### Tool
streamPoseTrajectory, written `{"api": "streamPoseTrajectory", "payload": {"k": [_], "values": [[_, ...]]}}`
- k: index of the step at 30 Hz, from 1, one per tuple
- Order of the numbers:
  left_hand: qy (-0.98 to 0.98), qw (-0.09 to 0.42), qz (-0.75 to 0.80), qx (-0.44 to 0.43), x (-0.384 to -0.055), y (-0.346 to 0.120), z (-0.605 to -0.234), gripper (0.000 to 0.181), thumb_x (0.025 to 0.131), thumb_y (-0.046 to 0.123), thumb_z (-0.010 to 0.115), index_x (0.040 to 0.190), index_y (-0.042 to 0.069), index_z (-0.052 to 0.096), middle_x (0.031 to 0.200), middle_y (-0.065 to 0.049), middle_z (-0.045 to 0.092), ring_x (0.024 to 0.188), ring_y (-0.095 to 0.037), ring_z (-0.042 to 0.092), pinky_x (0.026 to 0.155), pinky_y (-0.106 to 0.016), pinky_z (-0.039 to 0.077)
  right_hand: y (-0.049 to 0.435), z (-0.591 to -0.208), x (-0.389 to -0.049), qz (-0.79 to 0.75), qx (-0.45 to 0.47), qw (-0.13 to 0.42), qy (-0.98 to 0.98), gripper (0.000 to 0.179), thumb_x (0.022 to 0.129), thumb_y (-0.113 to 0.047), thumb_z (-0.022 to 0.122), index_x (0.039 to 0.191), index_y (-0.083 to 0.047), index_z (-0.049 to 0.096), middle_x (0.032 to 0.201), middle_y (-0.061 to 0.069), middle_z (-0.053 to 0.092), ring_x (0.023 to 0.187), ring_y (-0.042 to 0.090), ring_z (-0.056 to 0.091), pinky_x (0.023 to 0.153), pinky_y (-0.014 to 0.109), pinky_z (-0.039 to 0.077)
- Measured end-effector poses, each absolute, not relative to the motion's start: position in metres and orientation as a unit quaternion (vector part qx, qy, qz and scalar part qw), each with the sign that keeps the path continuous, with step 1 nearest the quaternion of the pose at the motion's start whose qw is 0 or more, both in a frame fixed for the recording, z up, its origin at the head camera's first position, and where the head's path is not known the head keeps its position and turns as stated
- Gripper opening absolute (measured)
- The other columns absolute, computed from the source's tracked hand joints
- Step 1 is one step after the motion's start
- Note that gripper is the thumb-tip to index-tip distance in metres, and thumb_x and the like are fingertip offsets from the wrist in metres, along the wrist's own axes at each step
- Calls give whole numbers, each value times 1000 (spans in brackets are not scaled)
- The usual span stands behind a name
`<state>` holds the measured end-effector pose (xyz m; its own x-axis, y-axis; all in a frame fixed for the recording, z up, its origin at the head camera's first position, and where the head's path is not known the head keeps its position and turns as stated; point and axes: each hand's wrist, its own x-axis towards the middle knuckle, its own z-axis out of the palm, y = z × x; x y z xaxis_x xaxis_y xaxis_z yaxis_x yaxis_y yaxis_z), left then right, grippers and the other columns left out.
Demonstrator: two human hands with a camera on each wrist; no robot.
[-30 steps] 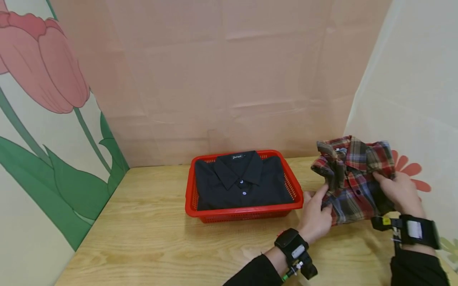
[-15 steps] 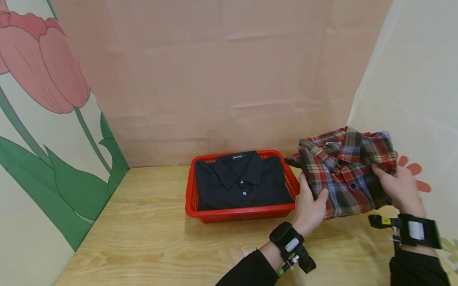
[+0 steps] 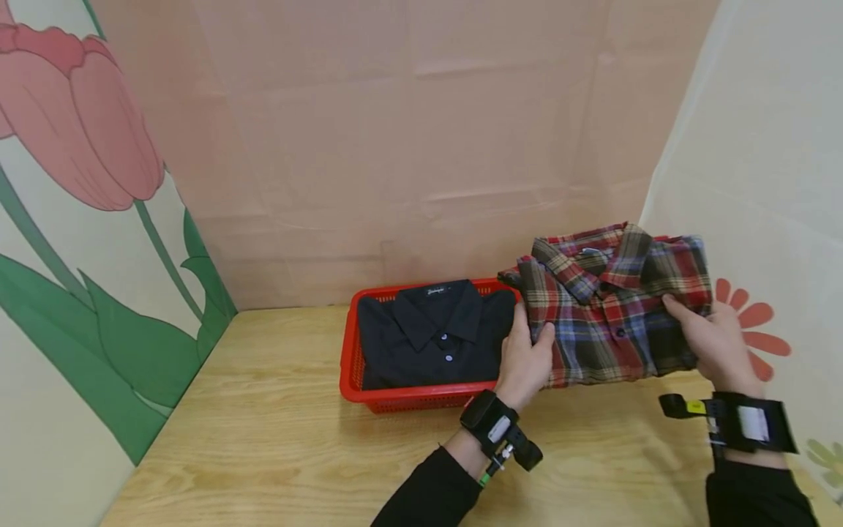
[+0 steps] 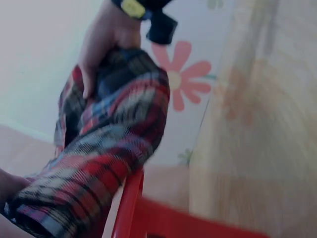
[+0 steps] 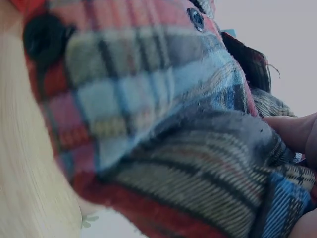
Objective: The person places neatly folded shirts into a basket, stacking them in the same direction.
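Note:
A folded plaid shirt in red, grey and blue is held up off the table between both hands, its collar toward the back wall. My left hand grips its left edge, thumb on top and the other fingers partly hidden. At the opposite edge my right hand pinches the cloth, thumb above and fingers underneath. The shirt's left side overlaps the right end of a red plastic basket. Inside the basket lies a folded black shirt, collar up. In the left wrist view the plaid shirt hangs above the basket's rim.
The basket stands on a light wooden table near the pink back wall. A pale wall with a red flower print borders the right side, close to my right hand. A tulip-printed wall is on the left.
The plaid shirt has risen from the table and moved left toward the basket, both hands going with it. Its crumpled left side has spread flatter. The basket and black shirt have stayed put.

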<state>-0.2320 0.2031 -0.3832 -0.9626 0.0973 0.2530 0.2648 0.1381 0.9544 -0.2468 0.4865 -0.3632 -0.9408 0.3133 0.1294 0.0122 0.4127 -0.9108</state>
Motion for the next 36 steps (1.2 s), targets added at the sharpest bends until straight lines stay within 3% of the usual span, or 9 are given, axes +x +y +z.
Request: {"api": "streamPoseTrajectory", "payload": {"k": [8, 18, 26, 29, 32, 36], "values": [[-786, 85, -602, -112, -245, 176, -386, 55, 100, 34, 44, 150, 21, 25, 144, -6, 44, 125, -20, 43, 102, -43, 40, 475, -361, -247, 583, -61, 120, -801, 28, 90, -39, 60, 111, -26, 48, 74, -19, 63, 64, 11, 63, 49, 32, 55], [-807, 148, -553, -142, -255, 137, -389, 52, 101, 29, 43, 149, 18, 27, 140, -12, 49, 116, -26, 52, 94, -46, 46, 451, -366, -254, 548, 14, 100, -831, 21, 96, -38, 50, 110, -22, 47, 78, -16, 63, 68, 14, 64, 54, 31, 56], [-849, 152, -495, -103, -253, 112, -385, 50, 101, 34, 41, 148, 18, 30, 111, -16, 68, 94, -31, 63, 77, -52, 52, 435, -371, -259, 479, 62, 69, -873, 55, 99, -45, 40, 127, 3, 41, 85, -10, 64, 75, 18, 65, 60, 32, 55], [-854, 149, -488, -101, -253, 103, -383, 51, 101, 34, 41, 148, 17, 30, 114, -16, 67, 94, -31, 63, 76, -53, 52, 427, -372, -261, 477, 72, 55, -874, 61, 99, -46, 38, 132, 6, 36, 90, -8, 64, 79, 18, 65, 63, 31, 55], [-865, 159, -464, -107, -254, 94, -384, 51, 101, 34, 41, 147, 14, 31, 113, -17, 67, 92, -31, 63, 75, -52, 52, 419, -374, -263, 472, 82, 54, -876, 61, 100, -46, 37, 133, 5, 35, 99, 4, 62, 82, 19, 64, 65, 31, 55], [-886, 188, -406, -125, -255, 81, -388, 51, 101, 33, 42, 145, 10, 32, 78, -14, 68, 67, -25, 64, 56, -44, 52, 408, -378, -266, 450, 83, 53, -888, 63, 99, -49, 34, 133, 4, 38, 110, 21, 58, 84, 21, 63, 67, 33, 53]]}}
